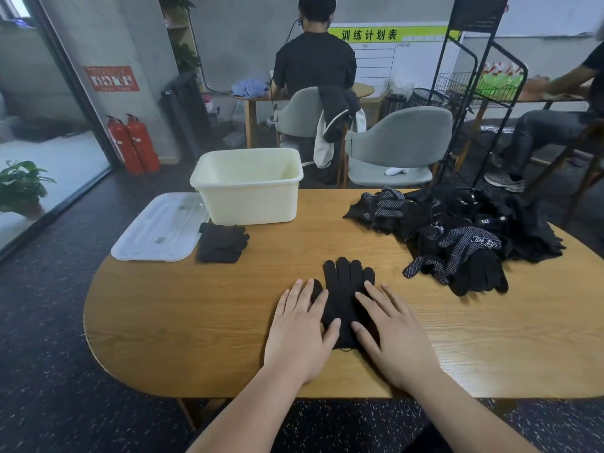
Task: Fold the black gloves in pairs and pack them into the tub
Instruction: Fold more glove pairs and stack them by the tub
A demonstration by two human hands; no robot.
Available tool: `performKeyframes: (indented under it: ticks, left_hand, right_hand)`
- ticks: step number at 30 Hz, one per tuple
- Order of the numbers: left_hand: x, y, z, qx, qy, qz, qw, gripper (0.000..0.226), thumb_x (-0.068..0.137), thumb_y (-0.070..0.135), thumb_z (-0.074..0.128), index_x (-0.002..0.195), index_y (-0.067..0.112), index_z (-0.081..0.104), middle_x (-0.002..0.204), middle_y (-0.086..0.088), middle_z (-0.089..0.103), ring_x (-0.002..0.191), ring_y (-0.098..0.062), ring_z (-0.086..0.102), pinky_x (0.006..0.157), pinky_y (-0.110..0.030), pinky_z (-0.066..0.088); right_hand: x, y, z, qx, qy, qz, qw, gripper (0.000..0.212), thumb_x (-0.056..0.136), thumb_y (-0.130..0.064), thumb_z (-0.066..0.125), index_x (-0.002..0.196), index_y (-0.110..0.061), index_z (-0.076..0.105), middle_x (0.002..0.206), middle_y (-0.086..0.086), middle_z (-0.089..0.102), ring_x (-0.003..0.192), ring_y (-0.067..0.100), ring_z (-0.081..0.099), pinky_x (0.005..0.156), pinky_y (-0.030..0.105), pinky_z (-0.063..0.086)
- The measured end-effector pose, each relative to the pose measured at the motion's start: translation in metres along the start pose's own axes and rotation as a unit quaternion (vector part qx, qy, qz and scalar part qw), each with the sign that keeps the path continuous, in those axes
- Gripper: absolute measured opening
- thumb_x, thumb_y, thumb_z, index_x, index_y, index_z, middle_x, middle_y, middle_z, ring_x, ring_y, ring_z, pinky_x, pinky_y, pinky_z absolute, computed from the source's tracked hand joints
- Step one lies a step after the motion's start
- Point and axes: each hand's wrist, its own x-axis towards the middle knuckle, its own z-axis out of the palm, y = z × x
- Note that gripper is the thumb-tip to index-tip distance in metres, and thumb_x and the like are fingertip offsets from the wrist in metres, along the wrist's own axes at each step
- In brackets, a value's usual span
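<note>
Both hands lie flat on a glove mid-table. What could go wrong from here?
1. Whether left hand and right hand cover one black glove or two is unclear; a fold may come out uneven.
2. The pile mixes dotted and plain gloves, inviting mismatched pairs.
3. The glove bundle lying outside the tub could go unpacked.

Wood-grain table (196, 322), smooth, low satin sheen; cream plastic tub (255, 204), smooth, faintly glossy; translucent white plastic lid (157, 230), glossy, ribbed; flat black glove (343, 282) in knit cloth, matt, slightly fuzzy; same knit on folded pair (222, 243); heaped gloves (457, 230), matt cloth, some studded with pale grip dots; black metal mesh rack (478, 11); grey chair (402, 135), matt; dark speckled floor (49, 322).
</note>
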Motion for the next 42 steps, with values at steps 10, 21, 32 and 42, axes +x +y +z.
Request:
performKeyframes:
  ticks: [10,21,32,42]
  left_hand:
    - [0.000,-0.003,0.000,-0.056,0.035,0.018,0.998,0.066,0.105,0.064,0.033,0.163,0.034,0.031,0.172,0.013,0.015,0.161,-0.010,0.001,0.132,-0.041,0.013]
    - [-0.004,-0.006,0.000,-0.110,0.050,0.045,0.992,0.044,0.105,0.052,0.045,0.145,0.037,0.054,0.150,0.023,0.042,0.144,0.001,0.030,0.126,-0.029,0.019]
    - [-0.006,-0.007,-0.002,-0.157,0.055,0.070,0.984,0.051,0.097,0.037,0.037,0.141,0.033,0.060,0.149,0.025,0.046,0.145,0.005,0.029,0.124,-0.030,0.024]
    - [-0.005,-0.007,-0.001,-0.155,0.070,0.085,0.982,0.030,0.108,0.043,0.051,0.130,0.033,0.068,0.132,0.022,0.062,0.134,0.003,0.041,0.119,-0.025,0.029]
  right_hand:
    - [-0.004,0.004,-0.001,0.070,0.087,-0.051,0.992,0.036,0.099,-0.051,0.059,0.128,-0.032,0.068,0.148,-0.016,0.053,0.140,0.014,0.043,0.112,0.038,0.045]
    - [-0.008,0.007,-0.003,0.102,0.083,-0.098,0.986,0.024,0.090,-0.051,0.069,0.110,-0.038,0.072,0.125,-0.029,0.059,0.123,0.006,0.049,0.098,0.039,0.049]
    - [-0.006,0.006,0.000,0.096,0.128,-0.076,0.984,0.018,0.097,-0.041,0.070,0.110,-0.029,0.073,0.111,-0.022,0.068,0.112,0.008,0.057,0.089,0.039,0.054]
    - [-0.012,0.002,-0.013,0.155,0.097,-0.069,0.981,0.041,0.105,-0.061,0.045,0.127,-0.032,0.063,0.117,-0.026,0.059,0.114,0.001,0.050,0.094,0.030,0.048]
